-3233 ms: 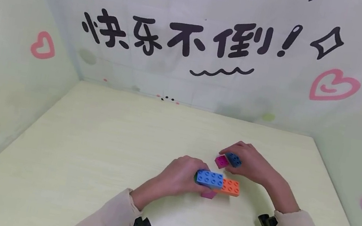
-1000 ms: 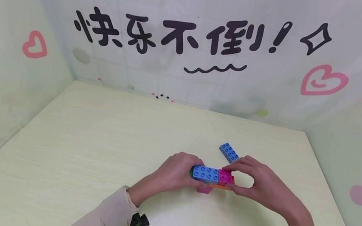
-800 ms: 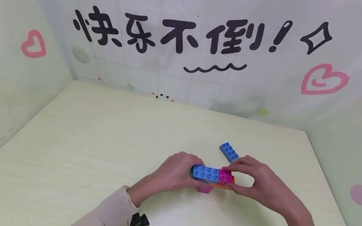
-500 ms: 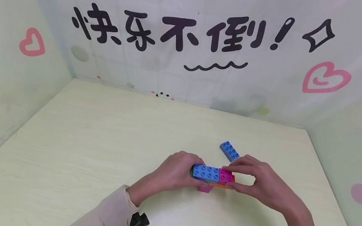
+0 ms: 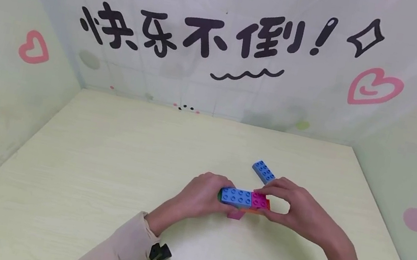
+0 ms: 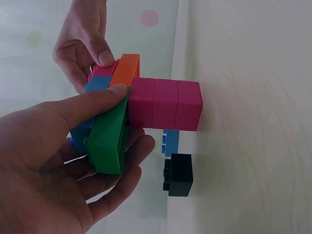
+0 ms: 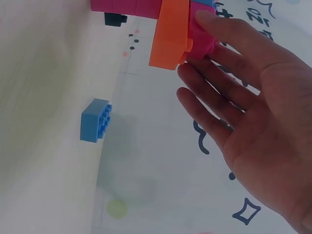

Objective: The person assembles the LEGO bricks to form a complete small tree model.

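Observation:
My left hand (image 5: 201,195) grips a joined stack of toy building bricks, its thumb over a green brick (image 6: 107,146) and a blue brick (image 5: 236,197) on top. Beside the blue one, my right hand (image 5: 298,212) pinches a small pink brick (image 5: 259,200) between thumb and fingers. That pink brick sits against an orange brick (image 6: 125,72), which juts out beyond it. Under the green and orange bricks stands a column of pink bricks (image 6: 165,105), reaching down toward the table. Whether the column touches the table is unclear.
A loose blue brick (image 5: 263,171) lies on the pale table (image 5: 126,148) just behind my right hand. A dark brick (image 6: 180,174) stands on the table in the left wrist view, hidden in the head view. Printed walls (image 5: 215,89) enclose the back and sides.
Earlier, my right hand was farther back beside the small pink brick and a blue brick. The pink brick then moved onto the orange brick, next to the blue one. Recently the hands hold almost still.

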Tool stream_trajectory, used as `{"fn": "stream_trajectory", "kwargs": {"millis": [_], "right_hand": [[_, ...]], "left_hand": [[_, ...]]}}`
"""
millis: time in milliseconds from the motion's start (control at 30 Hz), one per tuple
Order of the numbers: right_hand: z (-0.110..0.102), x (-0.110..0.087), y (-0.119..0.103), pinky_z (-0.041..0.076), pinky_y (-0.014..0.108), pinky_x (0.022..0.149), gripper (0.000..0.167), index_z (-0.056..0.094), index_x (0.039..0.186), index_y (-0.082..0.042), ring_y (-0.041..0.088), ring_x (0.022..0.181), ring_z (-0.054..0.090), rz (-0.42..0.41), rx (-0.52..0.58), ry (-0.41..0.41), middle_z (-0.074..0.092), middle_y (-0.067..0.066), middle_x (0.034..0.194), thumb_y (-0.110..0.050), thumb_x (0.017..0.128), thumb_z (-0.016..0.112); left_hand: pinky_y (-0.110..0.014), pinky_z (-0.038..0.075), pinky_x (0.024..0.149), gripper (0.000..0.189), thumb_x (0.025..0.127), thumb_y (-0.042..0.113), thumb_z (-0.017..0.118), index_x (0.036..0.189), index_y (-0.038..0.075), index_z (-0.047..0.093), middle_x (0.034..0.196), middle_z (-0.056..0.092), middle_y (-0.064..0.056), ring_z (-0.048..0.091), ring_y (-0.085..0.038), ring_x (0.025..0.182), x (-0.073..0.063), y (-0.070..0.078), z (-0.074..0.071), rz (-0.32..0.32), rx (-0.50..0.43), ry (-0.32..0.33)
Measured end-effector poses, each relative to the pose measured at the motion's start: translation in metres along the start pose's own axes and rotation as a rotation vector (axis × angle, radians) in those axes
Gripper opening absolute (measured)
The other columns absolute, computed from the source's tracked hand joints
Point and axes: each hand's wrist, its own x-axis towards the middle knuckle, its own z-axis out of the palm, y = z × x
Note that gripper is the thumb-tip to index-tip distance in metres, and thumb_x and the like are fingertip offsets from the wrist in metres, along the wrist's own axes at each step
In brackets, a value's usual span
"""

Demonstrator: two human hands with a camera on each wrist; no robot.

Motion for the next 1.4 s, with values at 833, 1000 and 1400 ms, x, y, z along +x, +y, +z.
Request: {"fn": "stream_trajectory", "kwargs": {"millis": [833, 1000, 1400], "right_hand": [[0.0015, -0.0021, 0.0062, 0.054, 0.027, 0.075, 0.035, 0.071, 0.111, -0.027, 0.01, 0.1, 0.055, 0.008, 0.121, 0.028, 0.059, -0.012, 0.107, -0.014, 0.081, 0.082], [0.002, -0.0006, 0.0061, 0.053, 0.027, 0.075, 0.035, 0.071, 0.111, -0.027, 0.011, 0.098, 0.056, 0.035, 0.139, 0.017, 0.059, -0.012, 0.106, -0.014, 0.081, 0.082], [0.0018, 0.0006, 0.0068, 0.053, 0.028, 0.075, 0.032, 0.071, 0.111, -0.027, 0.012, 0.097, 0.057, 0.049, 0.162, 0.002, 0.06, -0.013, 0.106, -0.015, 0.083, 0.08]], "left_hand": [[-0.02, 0.045, 0.069, 0.04, 0.078, 0.036, 0.084, 0.107, 0.011, 0.073, 0.092, 0.067, 0.008, 0.056, -0.005, 0.077, 0.0008, 0.0001, 0.0016, 0.006, -0.009, 0.004], [-0.021, 0.045, 0.068, 0.04, 0.077, 0.037, 0.085, 0.105, 0.011, 0.073, 0.089, 0.066, 0.009, 0.055, -0.006, 0.075, 0.0011, -0.0026, 0.001, -0.01, -0.03, -0.005], [-0.022, 0.046, 0.068, 0.042, 0.076, 0.04, 0.084, 0.105, 0.011, 0.073, 0.087, 0.065, 0.011, 0.055, -0.006, 0.076, 0.0032, -0.0045, 0.002, -0.032, -0.057, -0.024]]}}
